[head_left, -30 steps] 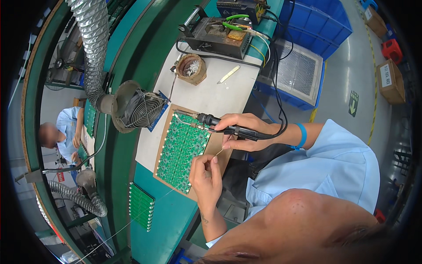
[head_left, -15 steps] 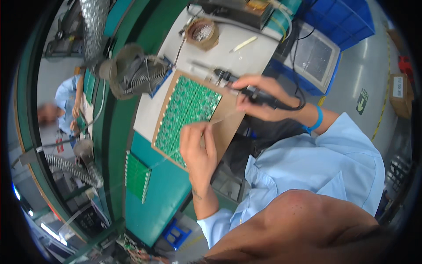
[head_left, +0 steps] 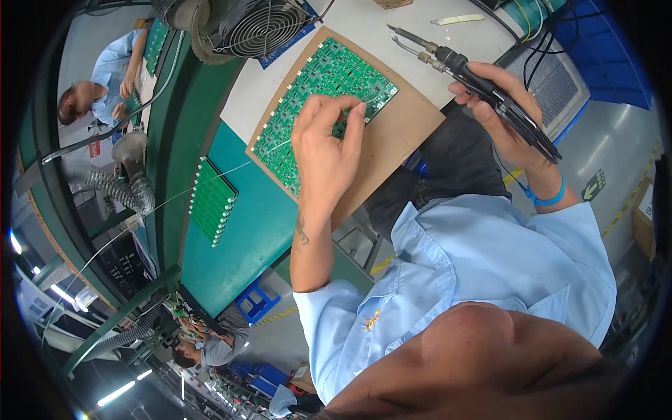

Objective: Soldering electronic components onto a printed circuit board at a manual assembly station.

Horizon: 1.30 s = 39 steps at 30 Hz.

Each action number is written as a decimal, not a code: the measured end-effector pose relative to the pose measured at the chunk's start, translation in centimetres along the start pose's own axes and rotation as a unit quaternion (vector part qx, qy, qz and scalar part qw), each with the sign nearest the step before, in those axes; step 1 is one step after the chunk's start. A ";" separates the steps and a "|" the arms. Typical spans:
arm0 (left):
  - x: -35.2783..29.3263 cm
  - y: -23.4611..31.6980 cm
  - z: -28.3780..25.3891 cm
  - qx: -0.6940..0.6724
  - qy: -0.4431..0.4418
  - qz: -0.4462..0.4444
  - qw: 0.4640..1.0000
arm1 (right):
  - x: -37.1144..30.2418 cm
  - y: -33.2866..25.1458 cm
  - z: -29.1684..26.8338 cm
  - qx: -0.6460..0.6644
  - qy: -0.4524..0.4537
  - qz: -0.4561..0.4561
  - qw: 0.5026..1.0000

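My left hand [head_left: 325,143] is over the green circuit board panel [head_left: 301,94], thumb and forefinger pinched on a thin solder wire. The solder wire [head_left: 238,168] trails from the hand toward the lower left. Part of the panel is hidden under the hand; it rests on a brown backing board [head_left: 392,133]. Off to the right, my right hand [head_left: 514,115] grips a black soldering iron [head_left: 490,91] by its handle. A thin bent metal tube runs alongside the iron's tip, which points up and left, apart from the panel.
A fan with a round wire guard [head_left: 262,31] stands beyond the panel. Another green panel [head_left: 212,199] lies on the teal mat [head_left: 245,241]. A pale slim stick [head_left: 457,19] is on the white tabletop. Blue crates [head_left: 598,63] stand at right; a co-worker [head_left: 112,77] sits far left.
The whole view has shifted. My left hand has moved farther in over the circuit board panel. My right hand has carried the soldering iron to the right, away from the panel.
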State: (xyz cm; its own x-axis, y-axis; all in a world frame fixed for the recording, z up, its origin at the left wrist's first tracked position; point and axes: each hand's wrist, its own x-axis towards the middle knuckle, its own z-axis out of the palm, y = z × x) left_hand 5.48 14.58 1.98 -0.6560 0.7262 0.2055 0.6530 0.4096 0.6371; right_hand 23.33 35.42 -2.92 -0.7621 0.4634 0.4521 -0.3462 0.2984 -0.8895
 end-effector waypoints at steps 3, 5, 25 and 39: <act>1.0 0.3 0.2 0.001 -0.025 -0.016 1.000 | -0.5 -0.1 -1.1 -0.010 -0.013 0.013 1.000; 1.7 0.4 0.1 0.005 -0.056 -0.032 0.998 | -0.8 -0.3 -2.1 -0.011 -0.023 0.039 0.999; -6.2 -5.1 -2.1 0.031 0.069 -0.094 0.993 | 4.7 4.0 4.8 -0.087 -0.102 -0.095 0.986; -7.8 -5.3 -1.9 0.019 0.084 -0.083 0.993 | 4.7 4.6 5.8 -0.113 -0.120 -0.099 0.981</act>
State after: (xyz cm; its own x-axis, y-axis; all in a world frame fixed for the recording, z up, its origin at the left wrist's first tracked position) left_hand 6.42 5.73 -1.55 -0.8070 0.5467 0.2231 0.5427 0.5379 0.6451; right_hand 14.96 34.10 -5.28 -0.8091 0.1755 0.5609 -0.3903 0.5531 -0.7361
